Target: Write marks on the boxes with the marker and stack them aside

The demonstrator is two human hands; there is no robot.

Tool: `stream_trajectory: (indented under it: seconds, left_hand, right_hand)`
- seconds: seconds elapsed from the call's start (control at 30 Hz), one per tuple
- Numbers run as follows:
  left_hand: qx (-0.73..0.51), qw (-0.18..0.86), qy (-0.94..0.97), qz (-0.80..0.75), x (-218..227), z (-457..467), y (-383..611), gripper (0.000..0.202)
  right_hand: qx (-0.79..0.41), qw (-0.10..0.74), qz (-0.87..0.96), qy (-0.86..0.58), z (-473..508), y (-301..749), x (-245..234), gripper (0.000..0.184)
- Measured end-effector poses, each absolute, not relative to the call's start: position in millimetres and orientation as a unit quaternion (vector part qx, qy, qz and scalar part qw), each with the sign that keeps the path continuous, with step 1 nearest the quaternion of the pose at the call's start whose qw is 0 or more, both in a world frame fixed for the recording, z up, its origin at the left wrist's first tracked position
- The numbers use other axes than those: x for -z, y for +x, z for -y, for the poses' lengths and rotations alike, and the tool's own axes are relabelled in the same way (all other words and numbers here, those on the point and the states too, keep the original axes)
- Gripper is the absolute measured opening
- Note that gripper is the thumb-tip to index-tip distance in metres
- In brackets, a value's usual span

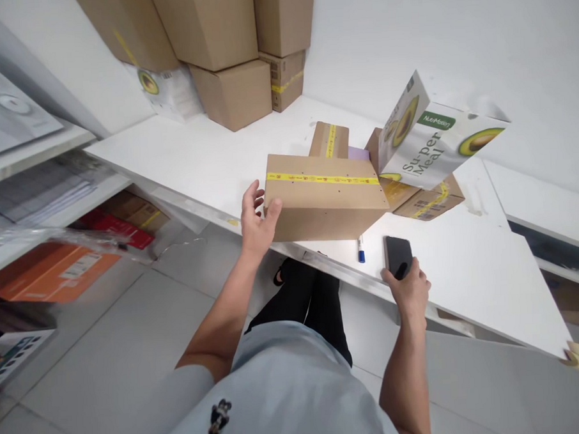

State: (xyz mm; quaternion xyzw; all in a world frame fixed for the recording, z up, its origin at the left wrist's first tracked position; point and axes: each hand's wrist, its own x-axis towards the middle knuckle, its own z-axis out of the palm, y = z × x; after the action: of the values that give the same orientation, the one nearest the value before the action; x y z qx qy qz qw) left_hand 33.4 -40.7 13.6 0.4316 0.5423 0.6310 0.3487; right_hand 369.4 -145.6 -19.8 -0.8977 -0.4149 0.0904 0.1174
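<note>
A long brown cardboard box [321, 193], sealed with yellow printed tape, lies near the front edge of the white table. My left hand [258, 223] is at its left end, fingers spread and curved, the thumb by the box's near left corner; whether it touches is hard to tell. Further right, my right hand [409, 284] has thumb and fingers around the lower end of a black smartphone [398, 254], which lies by the table edge. Between box and phone is a marker pen [361, 251] with a blue cap.
A white avocado-printed carton [430, 143] stands tilted on a taped box [433, 201] at the right. Behind the long box is a smaller taped box [329, 140]. Stacked cartons [231, 95] fill the back left. Shelves with an orange box [56, 272] stand at the left.
</note>
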Motion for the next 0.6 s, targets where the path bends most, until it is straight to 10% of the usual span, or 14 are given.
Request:
stream_trajectory:
  seconds: [0.4, 0.6]
  left_hand:
    - [-0.643, 0.376, 0.394, -0.539, -2, 39, 16, 0.056]
    - [-0.693, 0.387, 0.363, -0.489, -18, 65, 16, 0.045]
  right_hand:
    - [-0.298, 0.434, 0.572, -0.629, 97, 310, -3, 0.098]
    - [-0.124, 0.458, 0.611, -0.634, 137, 297, -36, 0.117]
